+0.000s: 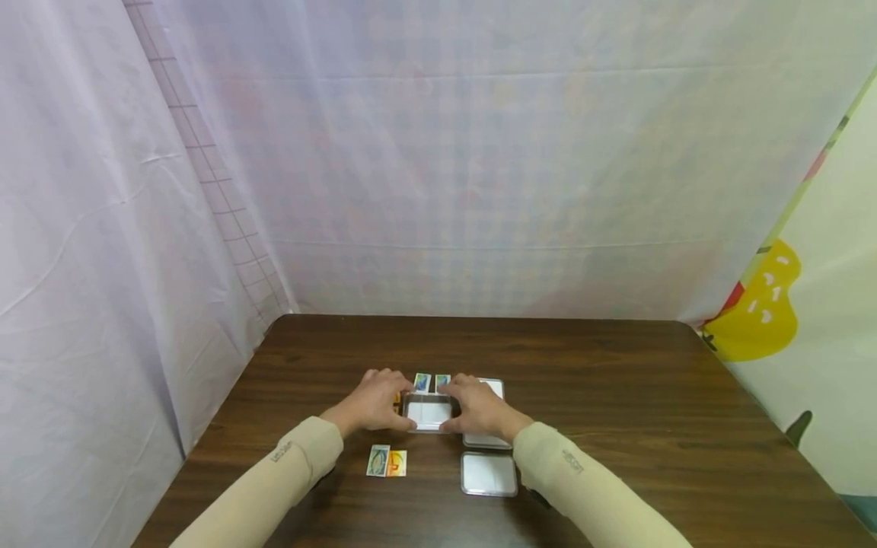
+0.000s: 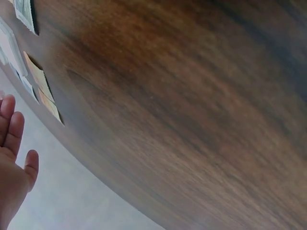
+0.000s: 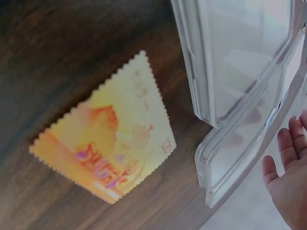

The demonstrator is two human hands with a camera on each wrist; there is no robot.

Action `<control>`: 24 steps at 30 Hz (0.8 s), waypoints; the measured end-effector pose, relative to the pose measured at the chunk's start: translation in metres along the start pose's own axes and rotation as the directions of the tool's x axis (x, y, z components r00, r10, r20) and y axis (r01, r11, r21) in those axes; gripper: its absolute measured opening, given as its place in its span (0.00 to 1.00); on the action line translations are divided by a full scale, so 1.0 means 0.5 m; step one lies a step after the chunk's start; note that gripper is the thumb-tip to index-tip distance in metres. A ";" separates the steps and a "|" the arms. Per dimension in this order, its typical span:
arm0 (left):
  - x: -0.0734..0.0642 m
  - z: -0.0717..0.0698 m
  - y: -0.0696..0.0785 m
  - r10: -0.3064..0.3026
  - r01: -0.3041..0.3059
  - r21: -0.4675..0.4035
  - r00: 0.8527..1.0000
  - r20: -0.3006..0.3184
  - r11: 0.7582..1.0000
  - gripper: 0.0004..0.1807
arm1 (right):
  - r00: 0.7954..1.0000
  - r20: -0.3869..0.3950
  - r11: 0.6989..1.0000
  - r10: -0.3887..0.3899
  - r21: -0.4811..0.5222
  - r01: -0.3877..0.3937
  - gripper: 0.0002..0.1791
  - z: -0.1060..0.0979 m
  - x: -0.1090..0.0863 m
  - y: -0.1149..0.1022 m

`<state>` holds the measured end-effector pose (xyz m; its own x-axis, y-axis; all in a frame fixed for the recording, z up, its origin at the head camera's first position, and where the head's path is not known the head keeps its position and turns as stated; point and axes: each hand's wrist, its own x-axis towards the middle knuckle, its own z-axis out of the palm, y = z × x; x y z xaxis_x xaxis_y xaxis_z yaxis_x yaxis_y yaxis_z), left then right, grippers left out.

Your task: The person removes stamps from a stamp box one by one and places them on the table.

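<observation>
A shallow clear plastic case (image 1: 428, 413) with a white inside lies between my two hands in the head view. My left hand (image 1: 372, 399) grips its left side, thumb at the near corner and fingers at the far one. On the opposite side my right hand (image 1: 483, 407) holds it the same way. Two bluish stamps (image 1: 422, 382) lie just beyond the case. Orange stamps (image 1: 397, 399) show partly behind the left hand. Closer to me, a green stamp (image 1: 377, 460) lies against an orange-yellow stamp (image 1: 397, 463) with perforated edges.
A similar clear case (image 1: 489, 473) sits on the brown wooden table (image 1: 603, 380) at the near right. Another case (image 1: 493, 388) is partly covered by the right hand and wrist. White curtains (image 1: 445, 190) hang behind the table and along its left.
</observation>
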<state>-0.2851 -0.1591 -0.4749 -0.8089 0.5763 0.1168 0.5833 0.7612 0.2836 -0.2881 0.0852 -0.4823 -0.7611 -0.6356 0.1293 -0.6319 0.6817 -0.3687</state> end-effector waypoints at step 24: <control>0.005 0.020 0.003 0.017 -0.020 0.073 0.999 0.034 0.997 0.30 | 0.999 0.021 0.991 0.042 -0.131 -0.039 0.36 0.021 -0.003 0.002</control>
<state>-0.2855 -0.1538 -0.4836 -0.7957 0.5991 0.0894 0.6030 0.7693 0.2112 -0.2861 0.0832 -0.4926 -0.7838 -0.6138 0.0944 -0.6155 0.7475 -0.2497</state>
